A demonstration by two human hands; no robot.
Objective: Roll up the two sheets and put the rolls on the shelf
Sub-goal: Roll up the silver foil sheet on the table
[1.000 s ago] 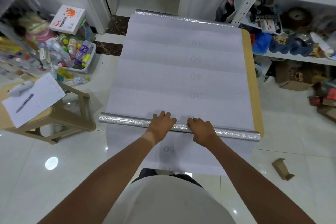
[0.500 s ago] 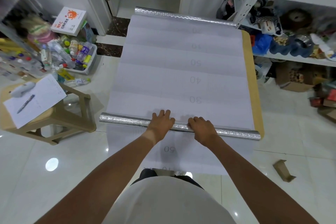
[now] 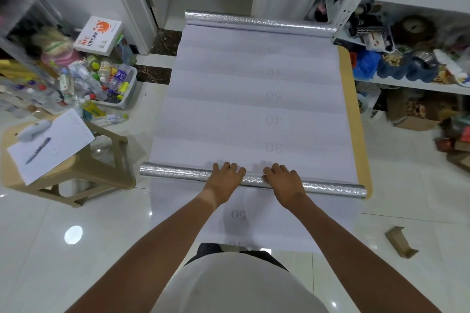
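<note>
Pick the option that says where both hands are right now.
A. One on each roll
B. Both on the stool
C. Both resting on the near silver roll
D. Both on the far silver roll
C: the left hand and right hand lie side by side on the near silver roll, fingers draped over it.

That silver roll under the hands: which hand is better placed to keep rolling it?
Neither alone: left hand and right hand both press the near roll near its middle.

Shelf (image 3: 412, 85) cut off right; contents blurred.
</note>
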